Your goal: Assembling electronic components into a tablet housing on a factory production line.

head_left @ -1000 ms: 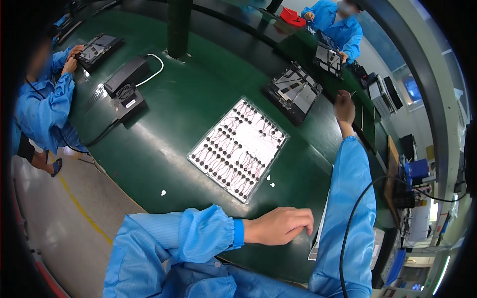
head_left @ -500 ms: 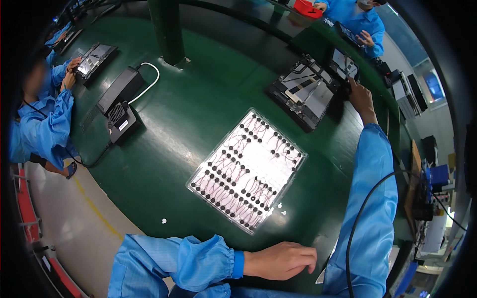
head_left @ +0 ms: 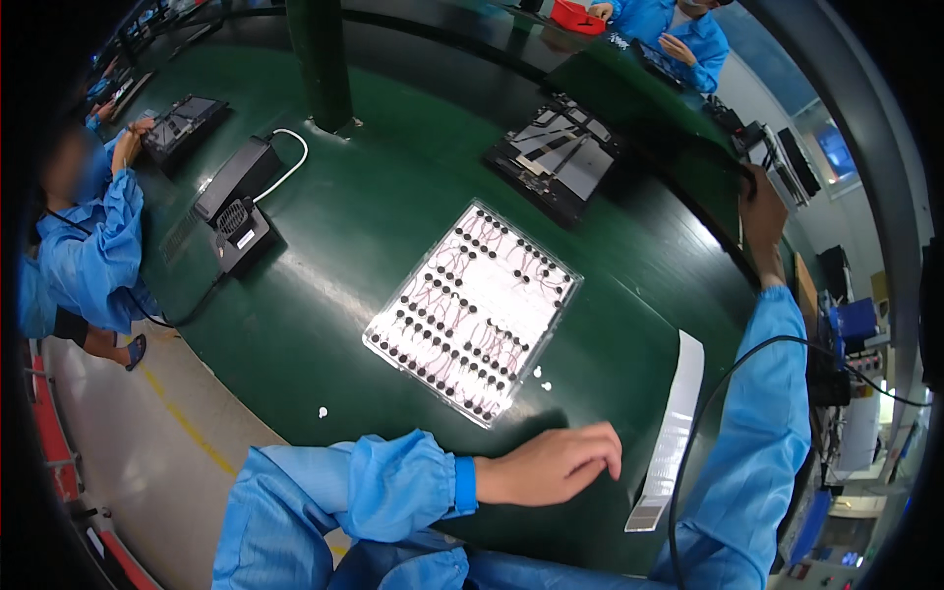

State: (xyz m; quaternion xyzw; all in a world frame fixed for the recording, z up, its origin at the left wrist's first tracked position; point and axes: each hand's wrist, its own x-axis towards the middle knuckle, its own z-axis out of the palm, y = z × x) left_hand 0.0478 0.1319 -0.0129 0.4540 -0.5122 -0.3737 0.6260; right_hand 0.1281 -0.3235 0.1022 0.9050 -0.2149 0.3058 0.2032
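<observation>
My left hand (head_left: 551, 465) hovers over the front of the green bench, its fingers loosely curled and nothing visible in them. Just beyond it lies a clear tray (head_left: 462, 313) holding rows of small round black parts with thin reddish wires. My right hand (head_left: 764, 221) reaches far to the right, fingers bent at a dark edge; what they hold is hard to make out. Left of that hand lies an opened tablet-like device (head_left: 560, 157) with its metal inside showing. A long pale strip (head_left: 677, 423) lies between my right sleeve and my left hand.
A black power adapter (head_left: 239, 182) and a black fan-vented box (head_left: 241, 236) with cords are left of centre. A green post (head_left: 322, 69) stands behind. One co-worker (head_left: 93, 226) works on a device (head_left: 184, 126) at left, another (head_left: 693, 44) sits opposite by a red bin (head_left: 577, 17).
My right hand has moved right and slightly nearer, away from the opened device. The smaller device beside it no longer shows. The view has shifted, and more of the pale strip is visible.
</observation>
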